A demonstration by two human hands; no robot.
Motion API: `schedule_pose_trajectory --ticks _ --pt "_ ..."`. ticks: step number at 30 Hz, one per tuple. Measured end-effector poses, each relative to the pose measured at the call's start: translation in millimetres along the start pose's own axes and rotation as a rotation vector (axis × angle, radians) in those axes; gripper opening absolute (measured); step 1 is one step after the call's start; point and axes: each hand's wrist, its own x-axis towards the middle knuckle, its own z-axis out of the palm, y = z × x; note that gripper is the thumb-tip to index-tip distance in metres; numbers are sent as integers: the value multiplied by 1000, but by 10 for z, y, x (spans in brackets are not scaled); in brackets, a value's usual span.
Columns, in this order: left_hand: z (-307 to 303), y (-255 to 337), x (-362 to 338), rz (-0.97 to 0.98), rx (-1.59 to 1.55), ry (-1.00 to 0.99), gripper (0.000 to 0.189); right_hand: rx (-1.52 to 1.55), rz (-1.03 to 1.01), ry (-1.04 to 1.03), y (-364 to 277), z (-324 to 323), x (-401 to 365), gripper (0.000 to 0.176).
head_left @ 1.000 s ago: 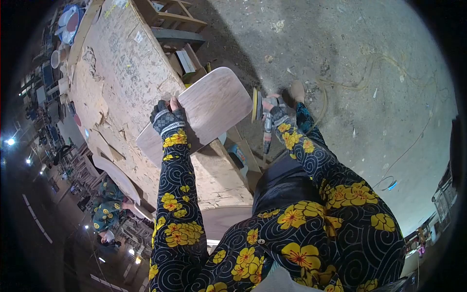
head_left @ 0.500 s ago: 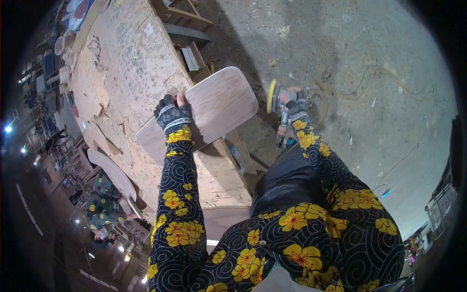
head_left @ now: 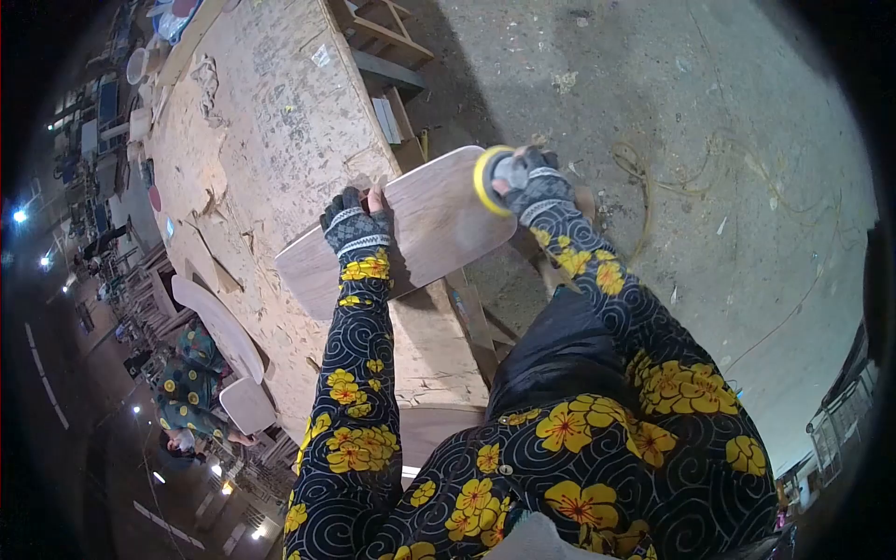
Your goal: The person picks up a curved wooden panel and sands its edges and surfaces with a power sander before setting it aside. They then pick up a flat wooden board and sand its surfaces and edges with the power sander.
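Observation:
A flat wooden board (head_left: 439, 222) with rounded corners lies tilted across the edge of the workbench (head_left: 271, 121), its right end sticking out past the edge. My left hand (head_left: 357, 220), in a grey patterned fingerless glove, grips the board's far edge near its middle, thumb pointing away from me. In my gloved right hand (head_left: 541, 185) is an orbital sander (head_left: 509, 172) with a yellow-rimmed round pad. The pad is tipped against the board's right end and overlaps its corner in this view. Part of the sander's body is hidden by my fingers.
Wooden framing and shelves (head_left: 392, 117) show beneath the bench edge. A hose (head_left: 644, 182) lies coiled on the concrete floor to the right. Curved wooden pieces (head_left: 219, 322) sit at the bench's left side, where another person (head_left: 191, 378) holds a smaller board (head_left: 247, 404).
My right hand has brought the sander left from beside the board onto its right end. The left hand stays on the board. The other person's small board now shows more of its face.

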Motion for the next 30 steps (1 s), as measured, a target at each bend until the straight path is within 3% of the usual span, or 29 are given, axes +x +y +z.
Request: schedule_pose_trajectory --ticks 4,6,7,10,13,16,28,30 --pt "8 4 20 6 0 2 38 -266 -144 -188 -67 146 28 67" --pt "16 -21 14 17 0 -18 39 -98 -166 -74 -173 110 -315 65" --pt "7 -11 16 13 14 -19 40 -246 -102 -197 58 556 65 64" --pt "-12 12 0 -3 39 -25 41 134 151 -47 94 51 292 64" --pt "23 0 17 -18 57 -35 36 35 157 -88 -126 -219 250 62" --pt "16 -10 16 3 61 -57 37 -1 34 -33 -101 -84 262 62" --pt "33 -12 34 -7 25 -1 39 67 144 -152 -134 -234 533 67" --pt "24 10 24 -18 27 2 39 -31 49 -56 -135 -100 446 68"
